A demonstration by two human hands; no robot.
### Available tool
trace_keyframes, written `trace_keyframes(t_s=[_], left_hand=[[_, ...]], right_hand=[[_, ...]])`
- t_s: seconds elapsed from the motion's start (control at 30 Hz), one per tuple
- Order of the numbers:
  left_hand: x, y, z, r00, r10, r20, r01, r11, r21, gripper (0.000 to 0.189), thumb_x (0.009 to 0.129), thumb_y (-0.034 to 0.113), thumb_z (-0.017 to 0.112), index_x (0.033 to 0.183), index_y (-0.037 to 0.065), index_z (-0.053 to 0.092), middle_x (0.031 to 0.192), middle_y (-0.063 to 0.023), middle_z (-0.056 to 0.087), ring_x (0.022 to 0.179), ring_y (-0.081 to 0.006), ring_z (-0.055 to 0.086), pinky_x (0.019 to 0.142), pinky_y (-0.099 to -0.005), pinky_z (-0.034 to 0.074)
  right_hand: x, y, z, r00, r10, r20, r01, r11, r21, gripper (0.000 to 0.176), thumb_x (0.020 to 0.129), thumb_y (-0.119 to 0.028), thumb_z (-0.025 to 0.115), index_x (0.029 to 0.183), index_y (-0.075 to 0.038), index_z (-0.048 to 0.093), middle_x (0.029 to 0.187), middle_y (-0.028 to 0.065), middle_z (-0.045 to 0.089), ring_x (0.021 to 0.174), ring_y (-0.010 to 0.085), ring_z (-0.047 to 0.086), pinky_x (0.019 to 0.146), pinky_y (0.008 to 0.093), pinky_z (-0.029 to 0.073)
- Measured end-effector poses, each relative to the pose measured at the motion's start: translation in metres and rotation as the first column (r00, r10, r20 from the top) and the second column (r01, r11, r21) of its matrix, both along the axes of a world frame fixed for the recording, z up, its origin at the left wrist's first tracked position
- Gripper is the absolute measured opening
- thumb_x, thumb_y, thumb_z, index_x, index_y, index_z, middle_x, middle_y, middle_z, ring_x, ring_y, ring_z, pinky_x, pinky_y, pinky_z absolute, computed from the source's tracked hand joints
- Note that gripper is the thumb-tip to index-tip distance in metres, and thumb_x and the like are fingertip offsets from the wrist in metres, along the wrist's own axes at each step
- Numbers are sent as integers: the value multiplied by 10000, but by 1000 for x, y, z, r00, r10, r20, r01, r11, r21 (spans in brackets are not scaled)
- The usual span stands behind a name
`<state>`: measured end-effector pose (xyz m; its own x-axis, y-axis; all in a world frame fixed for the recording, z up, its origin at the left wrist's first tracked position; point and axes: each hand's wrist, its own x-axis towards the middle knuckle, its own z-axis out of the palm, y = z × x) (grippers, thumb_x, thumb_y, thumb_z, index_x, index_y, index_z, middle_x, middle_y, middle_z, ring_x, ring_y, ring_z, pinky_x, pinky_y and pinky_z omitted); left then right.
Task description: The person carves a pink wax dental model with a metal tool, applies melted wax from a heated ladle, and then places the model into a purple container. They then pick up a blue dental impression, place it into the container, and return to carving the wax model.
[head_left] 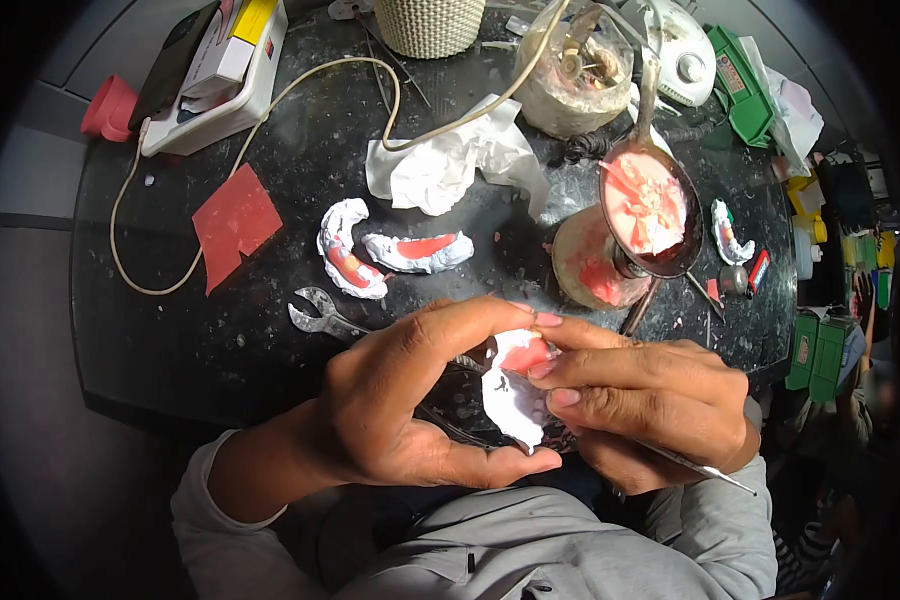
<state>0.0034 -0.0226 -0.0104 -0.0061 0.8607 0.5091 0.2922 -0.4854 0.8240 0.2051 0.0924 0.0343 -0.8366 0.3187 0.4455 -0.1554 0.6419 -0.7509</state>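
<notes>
Low in the middle, my left hand (pixel 410 390) holds a white plaster dental model (pixel 513 400) between its thumb and fingers. Pink wax (pixel 526 355) covers part of the model's upper side. My right hand (pixel 660 405) is closed, with its fingertips against the wax and the model's right edge. A thin metal hand tool (pixel 705 468) is gripped in that same hand; its slim end sticks out to the lower right, and its other end is hidden. Beyond my hands lie two more plaster models, a curved one (pixel 336 240) and a straighter one (pixel 440 262), both with pink wax.
A pan of pink wax (pixel 642 205) stands over a stained pot (pixel 580 262) at right. An adjustable wrench (pixel 320 318) lies near my left hand. Beyond are a red wax sheet (pixel 238 225), crumpled tissue (pixel 440 165), a cable (pixel 398 100) and a white bin (pixel 255 110).
</notes>
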Motion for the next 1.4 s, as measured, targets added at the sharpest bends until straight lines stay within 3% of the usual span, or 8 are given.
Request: trace_keyframes(t_s=[0.03, 0.1, 0.63, 0.73, 0.8, 1.27, 1.33, 1.4], left_hand=[[-1, 0, 1, 1000, -3, 1, 3, 1000, 0, 781, 681, 234, 947, 1234, -133, 535, 1153, -214, 653, 958, -269, 696, 801, -339, 590], [-6, 1, 4, 989, -36, -141, 43, 998, 43, 899, 636, 274, 981, 1272, -122, 485, 1177, -230, 632, 1033, -247, 677, 895, -325, 558], [-7, -2, -1, 991, -59, -121, 69, 995, 75, 908, 629, 259, 981, 1260, -128, 456, 1134, -231, 594, 980, -277, 677, 843, -339, 579], [-6, -4, -2, 990, -105, -97, 107, 994, 14, 913, 631, 246, 979, 1263, -107, 423, 1129, -234, 576, 964, -272, 674, 829, -336, 580], [-1, -3, -4, 998, -22, 59, 20, 999, 34, 791, 622, 255, 975, 1209, -67, 553, 1109, -143, 656, 903, -201, 704, 797, -288, 592], [-2, -6, -7, 953, -150, 261, 167, 985, -44, 872, 614, 225, 993, 1245, -75, 472, 1138, -158, 628, 967, -176, 689, 830, -291, 593], [-2, -6, -5, 954, -152, 257, 170, 984, -51, 876, 609, 219, 995, 1245, -76, 470, 1141, -159, 626, 967, -176, 689, 838, -292, 594], [-3, -7, -4, 951, -160, 266, 184, 981, -68, 893, 595, 217, 1001, 1248, -78, 467, 1149, -163, 622, 965, -174, 688, 842, -291, 594]], right_hand=[[0, 2, 0, 999, 51, -15, -51, 998, 22, 225, 753, 80, 704, 971, 135, 699, 972, 260, 701, 1006, 439, 710, 766, 413, 641], [2, 2, -2, 998, 55, -21, -55, 998, 11, 220, 753, 76, 704, 964, 138, 697, 974, 265, 699, 1002, 436, 712, 764, 413, 641], [3, -4, 2, 999, 12, -38, -16, 994, -109, 87, 742, 138, 661, 829, 143, 653, 934, 280, 693, 949, 424, 727, 799, 423, 636], [3, -6, 6, 1000, -3, -27, -1, 989, -150, 74, 750, 151, 652, 823, 137, 645, 938, 270, 698, 948, 411, 731, 799, 419, 637], [3, -6, 5, 1000, -7, -30, 2, 986, -168, 85, 747, 158, 647, 829, 134, 647, 941, 264, 702, 947, 405, 733, 797, 419, 637], [9, -5, 11, 1000, 17, 20, -9, 937, -350, 131, 756, 160, 644, 877, 119, 673, 944, 253, 709, 961, 389, 735, 857, 423, 607], [8, -6, 11, 999, -31, 41, 44, 922, -386, 74, 775, 115, 669, 820, 57, 678, 879, 252, 707, 849, 367, 748, 894, 583, 579], [8, -3, 9, 1000, -12, 23, 20, 918, -395, 72, 771, 100, 664, 830, 63, 681, 882, 257, 706, 864, 377, 746, 901, 585, 573]])
